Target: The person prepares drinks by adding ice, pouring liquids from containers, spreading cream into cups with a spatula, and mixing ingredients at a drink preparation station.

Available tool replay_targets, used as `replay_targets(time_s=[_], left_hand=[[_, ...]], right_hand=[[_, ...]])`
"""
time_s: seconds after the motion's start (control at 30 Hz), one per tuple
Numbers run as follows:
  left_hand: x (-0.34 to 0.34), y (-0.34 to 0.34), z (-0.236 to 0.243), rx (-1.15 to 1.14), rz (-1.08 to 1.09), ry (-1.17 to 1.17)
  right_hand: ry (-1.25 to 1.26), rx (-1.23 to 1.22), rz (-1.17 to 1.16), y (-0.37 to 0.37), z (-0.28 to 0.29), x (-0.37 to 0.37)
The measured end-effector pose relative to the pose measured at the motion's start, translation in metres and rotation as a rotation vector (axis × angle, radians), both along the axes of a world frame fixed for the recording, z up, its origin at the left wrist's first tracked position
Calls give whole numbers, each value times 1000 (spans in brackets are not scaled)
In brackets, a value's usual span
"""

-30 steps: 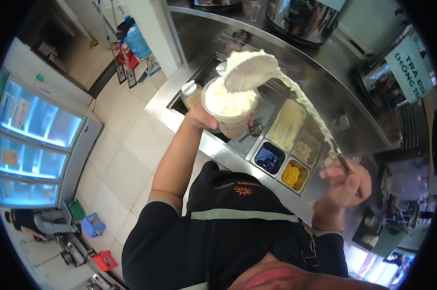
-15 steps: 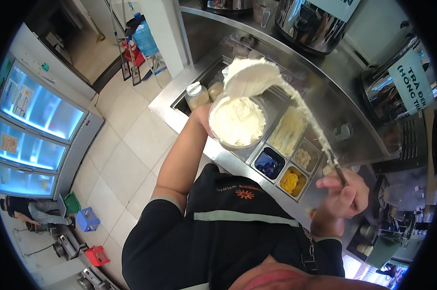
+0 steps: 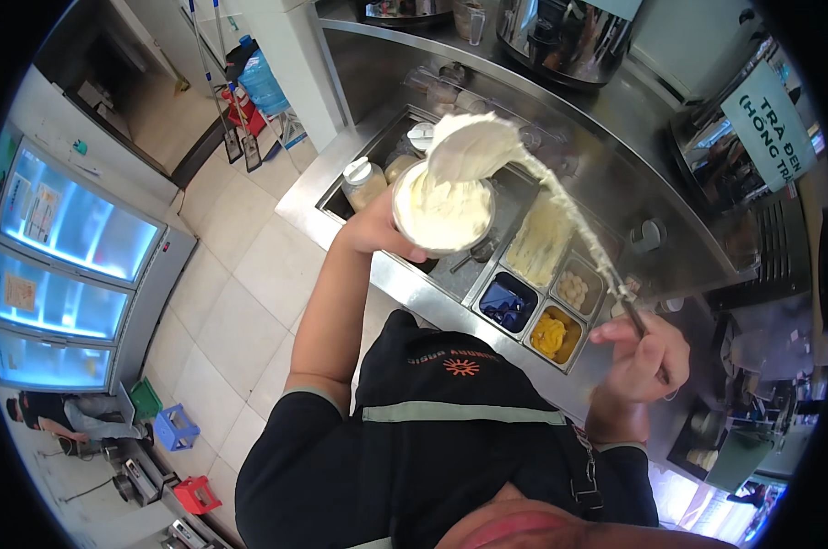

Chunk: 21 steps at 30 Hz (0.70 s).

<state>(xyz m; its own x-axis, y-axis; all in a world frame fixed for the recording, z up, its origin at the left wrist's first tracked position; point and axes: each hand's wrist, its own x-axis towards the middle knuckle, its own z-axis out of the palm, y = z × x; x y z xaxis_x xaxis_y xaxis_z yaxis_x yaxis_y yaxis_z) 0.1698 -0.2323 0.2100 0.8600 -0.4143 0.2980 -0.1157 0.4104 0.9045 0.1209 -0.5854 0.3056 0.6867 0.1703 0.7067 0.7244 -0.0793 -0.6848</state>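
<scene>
Cup [image 3: 479, 239] of cream [image 3: 446, 220] is clamped in the left hand [image 3: 377, 229], messy ladle [image 3: 473, 154] is gripped by the right hand [image 3: 647, 359], held over the cup.

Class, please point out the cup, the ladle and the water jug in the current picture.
Cup [image 3: 448, 246]: head view, on its near wall.
Ladle [image 3: 471, 159]: head view, on its cream-coated bowl.
Water jug [image 3: 263, 85]: head view, on its blue body.
</scene>
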Motion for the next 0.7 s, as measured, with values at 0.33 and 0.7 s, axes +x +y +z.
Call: replay_targets(time_s=[0.33, 0.7], left_hand=[[-68, -52, -88, -53, 756, 62], [-211, -63, -126, 310, 1185, 150]], right_hand=[[377, 116, -334, -45, -98, 52], [1316, -176, -366, -58, -367, 192]])
